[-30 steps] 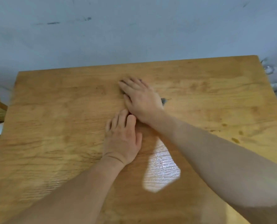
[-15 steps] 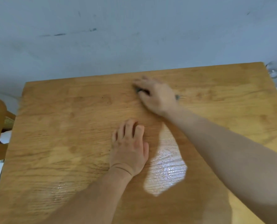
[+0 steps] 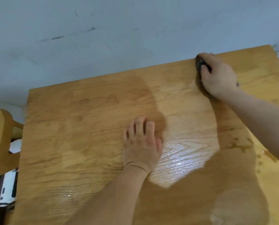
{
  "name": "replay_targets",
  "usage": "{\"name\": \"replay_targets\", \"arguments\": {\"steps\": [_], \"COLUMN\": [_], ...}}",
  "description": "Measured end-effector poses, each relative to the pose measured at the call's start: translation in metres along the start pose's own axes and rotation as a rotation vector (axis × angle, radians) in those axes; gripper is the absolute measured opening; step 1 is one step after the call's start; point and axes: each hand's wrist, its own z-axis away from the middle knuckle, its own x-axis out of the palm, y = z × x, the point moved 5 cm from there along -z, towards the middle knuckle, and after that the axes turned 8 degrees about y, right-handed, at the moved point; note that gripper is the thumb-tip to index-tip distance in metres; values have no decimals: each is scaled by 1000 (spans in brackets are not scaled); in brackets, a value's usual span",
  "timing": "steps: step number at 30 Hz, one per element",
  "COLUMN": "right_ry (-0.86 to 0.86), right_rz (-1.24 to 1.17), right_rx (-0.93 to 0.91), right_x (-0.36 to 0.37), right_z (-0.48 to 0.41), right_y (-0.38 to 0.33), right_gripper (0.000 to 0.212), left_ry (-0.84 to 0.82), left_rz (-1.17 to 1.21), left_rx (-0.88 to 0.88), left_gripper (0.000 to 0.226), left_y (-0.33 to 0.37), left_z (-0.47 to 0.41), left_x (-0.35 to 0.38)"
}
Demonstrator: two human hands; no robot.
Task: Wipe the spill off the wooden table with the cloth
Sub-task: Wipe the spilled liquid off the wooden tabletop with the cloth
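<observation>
The wooden table (image 3: 73,130) fills most of the head view. My right hand (image 3: 217,75) presses a dark grey cloth (image 3: 199,62) onto the table near its far right edge; only a small part of the cloth shows under my fingers. My left hand (image 3: 141,144) lies flat, palm down, on the middle of the table and holds nothing. A wet shiny patch (image 3: 182,153) glistens just right of my left hand. Brown spill spots (image 3: 238,140) dot the wood below my right forearm.
A grey-blue wall (image 3: 119,38) rises behind the table's far edge. A wooden chair back (image 3: 0,140) stands at the left side of the table. White and dark items (image 3: 8,187) lie on the floor below the chair.
My right hand has slid the cloth from the table's middle to the far right edge. My left hand has stayed flat in the middle. The view has shifted.
</observation>
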Motion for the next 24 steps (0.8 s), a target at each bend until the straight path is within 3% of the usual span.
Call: {"name": "replay_targets", "arguments": {"steps": [2, 6, 9, 11, 13, 15, 19, 24], "right_ry": [21, -203, -313, -210, -20, 61, -22, -175], "right_rz": [-16, -193, -302, -235, -145, -70, -146, -91], "right_rx": [-85, -463, -619, -534, -227, -91, -247, -369], "right_x": [8, 48, 43, 34, 22, 25, 37, 11], "right_z": [18, 108, 122, 95, 61, 52, 100, 223], "right_y": [-32, -108, -113, -89, -60, -64, -100, -77], "right_gripper": [43, 41, 37, 37, 39, 39, 40, 50], "left_ry": [5, 28, 34, 10, -5, -3, 19, 23], "left_rz": [-4, -21, -14, 12, 14, 11, 23, 26], "left_rx": [2, -25, -20, -11, 2, 27, 22, 28], "left_gripper": [32, 31, 28, 28, 29, 31, 33, 31], "left_y": [0, -1, 0, 0, -2, -2, -2, -3], "left_z": [-1, 1, 2, -1, -1, -1, 1, 3], "left_x": [0, 0, -1, -2, -2, -1, 0, 1]}}
